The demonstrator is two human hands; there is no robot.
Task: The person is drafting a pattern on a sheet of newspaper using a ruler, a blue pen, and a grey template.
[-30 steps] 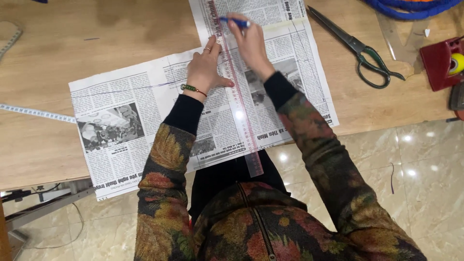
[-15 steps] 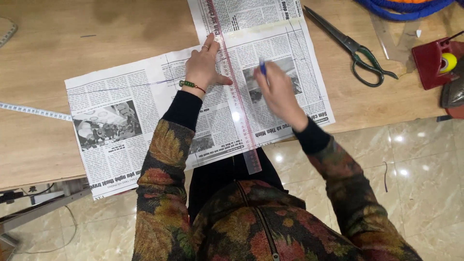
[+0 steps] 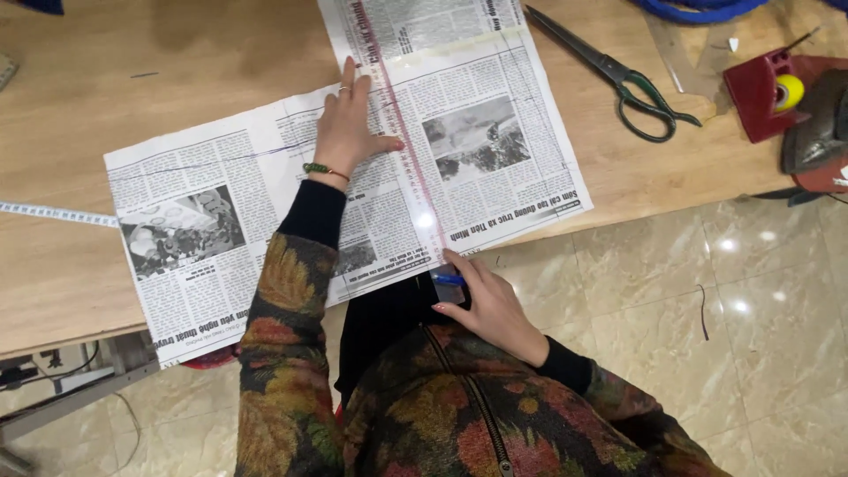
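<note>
Your left hand (image 3: 349, 132) lies flat with fingers spread, pressing the clear ruler (image 3: 402, 141) onto the newspaper (image 3: 265, 203) in the middle of the frame so it cannot slide. Your right hand (image 3: 486, 305) is at the ruler's near end, by the table edge, pinching a blue pen (image 3: 448, 279). Scissors (image 3: 618, 75) lie apart at the upper right, on the wooden table (image 3: 132, 88).

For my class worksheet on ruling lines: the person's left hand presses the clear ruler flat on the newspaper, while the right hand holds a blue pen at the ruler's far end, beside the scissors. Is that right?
Not quite. The head view shows the right hand holding the blue pen at the near end of the clear ruler, by the table edge, not beside the scissors. The left hand does press the ruler on the newspaper.
</note>
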